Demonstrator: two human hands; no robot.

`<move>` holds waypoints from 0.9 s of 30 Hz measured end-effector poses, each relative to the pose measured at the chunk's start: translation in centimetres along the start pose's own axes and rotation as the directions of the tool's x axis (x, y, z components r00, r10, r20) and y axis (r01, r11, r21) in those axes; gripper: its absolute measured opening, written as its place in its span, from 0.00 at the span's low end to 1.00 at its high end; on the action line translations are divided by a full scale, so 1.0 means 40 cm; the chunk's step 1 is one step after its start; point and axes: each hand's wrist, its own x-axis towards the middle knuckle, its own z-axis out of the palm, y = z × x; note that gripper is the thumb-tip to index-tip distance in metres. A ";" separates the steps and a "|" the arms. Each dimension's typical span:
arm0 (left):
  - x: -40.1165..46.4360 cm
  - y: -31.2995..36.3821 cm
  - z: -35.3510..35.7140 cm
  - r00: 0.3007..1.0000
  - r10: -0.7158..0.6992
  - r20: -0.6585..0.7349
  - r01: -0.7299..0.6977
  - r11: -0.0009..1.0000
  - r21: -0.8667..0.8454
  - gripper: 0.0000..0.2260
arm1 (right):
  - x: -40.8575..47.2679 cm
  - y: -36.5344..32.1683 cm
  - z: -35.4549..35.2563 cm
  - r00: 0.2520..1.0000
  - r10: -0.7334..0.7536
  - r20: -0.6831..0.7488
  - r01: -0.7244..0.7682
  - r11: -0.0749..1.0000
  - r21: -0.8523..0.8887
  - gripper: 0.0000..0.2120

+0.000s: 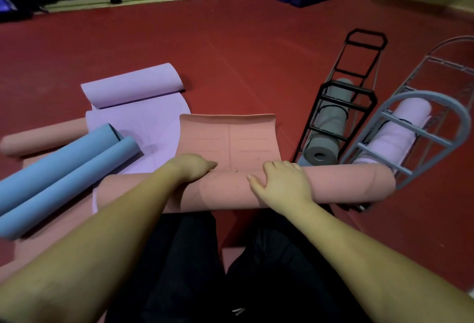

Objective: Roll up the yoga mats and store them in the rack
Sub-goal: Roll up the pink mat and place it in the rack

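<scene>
Head view: salmon-pink yoga mat lies crosswise in front of the person's knees, mostly rolled, w/ a short flat tail left on its far side, far edge curling up. Left hand sits on top of the roll, fingers curled down over the far side where roll meets tail; how tight the hold is, can't tell. Right hand rests on the roll just right of it, fingers spread and fairly straight, pressing not clutching. Right of the roll: black wire rack w/ a grey rolled mat, and a grey wire rack w/ a pale lilac rolled mat; the roll's right end is just beside the grey rack's base. Left of the roll: blue mat curled from both ends, lilac mat half unrolled, another pink roll beyond. Judgement: mat looks soft, light, grippy foam, springy enough to loosen if let go; best to keep both palms near mid-roll for even pressure, then lift w/ hands wrapped round the body so the tail stays pinned.
</scene>
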 end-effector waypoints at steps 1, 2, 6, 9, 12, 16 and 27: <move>0.001 -0.006 0.007 0.997 0.018 -0.081 -0.014 0.999 0.041 0.24 | 0.008 -0.001 -0.003 1.000 0.003 0.011 -0.003 1.000 -0.002 0.29; 0.000 -0.014 0.014 0.983 0.046 -0.176 -0.035 0.997 0.066 0.23 | 0.014 -0.002 -0.004 1.000 -0.002 0.025 0.002 1.000 -0.008 0.30; -0.029 -0.025 0.039 0.844 0.071 -0.531 -0.043 0.997 0.065 0.21 | 0.034 -0.004 -0.015 0.998 -0.021 0.060 0.023 0.999 -0.033 0.32; -0.054 -0.048 0.088 0.781 0.108 -0.616 -0.084 0.994 0.068 0.21 | 0.074 0.001 -0.021 0.988 -0.001 0.151 0.000 1.000 0.010 0.30; -0.071 -0.080 0.138 0.782 0.244 -0.573 -0.129 0.964 0.234 0.22 | 0.108 0.009 -0.030 0.960 0.013 0.281 -0.025 0.999 0.041 0.33; -0.084 -0.072 0.103 0.843 0.201 -0.499 -0.095 0.969 0.230 0.25 | 0.127 0.001 -0.043 0.942 0.005 0.336 -0.023 0.998 0.050 0.35; -0.122 -0.027 0.046 0.985 0.079 -0.154 -0.060 0.991 0.119 0.31 | 0.127 0.020 -0.139 0.659 -0.057 0.750 -0.089 0.984 0.153 0.33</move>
